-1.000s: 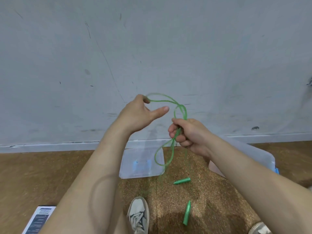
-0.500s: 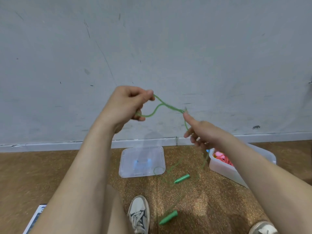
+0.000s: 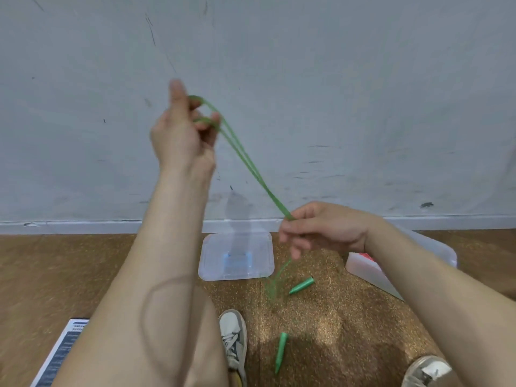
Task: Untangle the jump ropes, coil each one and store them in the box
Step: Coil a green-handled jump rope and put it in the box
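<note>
A green jump rope stretches in two strands from my raised left hand down to my right hand. The rope is looped over the fingers of my left hand. Thumb and fingers of my right hand pinch both strands. Below that hand the rope hangs blurred toward the floor. Its two green handles lie on the cork floor, one near the lid and one closer to my feet. The clear storage box stands at the right, with something red inside, mostly hidden by my right arm.
A clear box lid lies flat on the floor by the grey wall. My two shoes stand at the bottom edge. A printed sheet lies at the lower left.
My left hand has risen and pulled a loop of the rope up and left. My right hand has dropped lower and pinches both strands. The near handle has shifted on the floor.
</note>
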`<state>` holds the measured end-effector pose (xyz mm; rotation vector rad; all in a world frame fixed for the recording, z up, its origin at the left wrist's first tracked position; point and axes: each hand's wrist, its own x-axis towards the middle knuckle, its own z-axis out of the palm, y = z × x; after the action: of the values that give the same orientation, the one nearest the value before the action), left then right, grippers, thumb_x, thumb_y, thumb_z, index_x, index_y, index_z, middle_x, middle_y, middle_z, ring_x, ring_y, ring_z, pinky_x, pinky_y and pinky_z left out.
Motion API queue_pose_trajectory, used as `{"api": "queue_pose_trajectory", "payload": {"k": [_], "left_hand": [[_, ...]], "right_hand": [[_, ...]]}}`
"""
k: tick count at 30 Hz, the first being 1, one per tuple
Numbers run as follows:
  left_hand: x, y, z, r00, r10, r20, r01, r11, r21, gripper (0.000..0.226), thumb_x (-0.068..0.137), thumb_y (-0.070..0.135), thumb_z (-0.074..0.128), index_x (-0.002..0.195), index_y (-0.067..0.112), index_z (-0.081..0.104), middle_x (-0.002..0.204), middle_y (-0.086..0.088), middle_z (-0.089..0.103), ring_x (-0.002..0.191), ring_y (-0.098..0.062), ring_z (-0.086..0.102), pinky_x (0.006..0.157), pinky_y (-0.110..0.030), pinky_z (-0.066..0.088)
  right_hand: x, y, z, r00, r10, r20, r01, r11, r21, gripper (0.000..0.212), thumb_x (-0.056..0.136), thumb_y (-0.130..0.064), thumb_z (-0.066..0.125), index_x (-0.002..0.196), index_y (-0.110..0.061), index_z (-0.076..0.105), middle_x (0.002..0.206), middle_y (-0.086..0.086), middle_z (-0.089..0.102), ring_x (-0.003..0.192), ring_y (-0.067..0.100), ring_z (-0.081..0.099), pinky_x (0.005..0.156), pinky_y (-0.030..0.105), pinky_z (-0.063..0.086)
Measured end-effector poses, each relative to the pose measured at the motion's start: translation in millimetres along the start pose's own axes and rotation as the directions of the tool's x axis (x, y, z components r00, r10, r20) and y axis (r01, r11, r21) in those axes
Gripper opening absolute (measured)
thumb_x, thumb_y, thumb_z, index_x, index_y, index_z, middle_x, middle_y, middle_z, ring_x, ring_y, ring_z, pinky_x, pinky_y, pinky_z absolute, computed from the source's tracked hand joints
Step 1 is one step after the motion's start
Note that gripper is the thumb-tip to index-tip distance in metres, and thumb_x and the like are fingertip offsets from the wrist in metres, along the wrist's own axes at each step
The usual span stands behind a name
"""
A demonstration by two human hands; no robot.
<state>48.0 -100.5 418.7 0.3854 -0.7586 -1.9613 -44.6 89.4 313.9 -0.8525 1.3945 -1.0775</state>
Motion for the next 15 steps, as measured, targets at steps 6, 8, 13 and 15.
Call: {"api": "queue_pose_trajectory", "payload": {"k": [6,8,13,15], "left_hand": [[45,18,-65,0.91,0.228,-0.346,-0.096,0.928,0.36,0.023,0.09,0.017,0.06,0.069,0.007,0.056,0.051,0.0,0.049,0.04,-0.013,0.043,0.058,-0.028,0.051],[48,8,-70,0.93,0.349,-0.117,-0.06,0.457,0.887,0.014,0.078,0.017,0.063,0.091,0.014,0.069,0.079,-0.001,0.061,0.066,-0.015,0.059,0.074,-0.029,0.051],[-12,-34,-26,0.803,-0.38,0.46,-0.379,0.271,0.885,0.023,0.097,0.022,0.051,0.111,0.015,0.068,0.107,-0.003,0.068,0.092,-0.01,0.062,0.081,-0.02,0.046],[-38,-50,-16,0.497,-0.772,0.396,-0.402,0.2,0.894,0.027,0.1,0.033,0.043,0.105,0.017,0.065,0.089,0.0,0.065,0.079,-0.012,0.061,0.068,-0.013,0.045]], "right_hand": [[-19,-1,-31,0.895,0.014,-0.445,0.065,0.985,0.162,0.027,0.101,-0.018,0.046,0.082,-0.005,0.06,0.059,-0.001,0.028,0.045,0.009,0.03,0.043,0.019,0.038],[-16,-7,-27,0.868,-0.031,-0.495,0.102,0.988,0.116,0.028,0.102,-0.018,0.045,0.081,-0.007,0.058,0.057,-0.003,0.026,0.043,0.006,0.021,0.036,0.015,0.023],[-8,-24,-10,0.897,-0.131,-0.422,0.118,0.991,-0.057,0.025,0.101,-0.018,0.046,0.084,-0.006,0.059,0.05,-0.008,0.03,0.042,0.005,0.018,0.036,0.016,0.012],[-8,-27,-10,0.909,-0.133,-0.395,0.097,0.989,-0.109,0.03,0.101,-0.016,0.047,0.075,-0.006,0.059,0.046,-0.009,0.03,0.041,0.005,0.018,0.037,0.017,0.012]]}}
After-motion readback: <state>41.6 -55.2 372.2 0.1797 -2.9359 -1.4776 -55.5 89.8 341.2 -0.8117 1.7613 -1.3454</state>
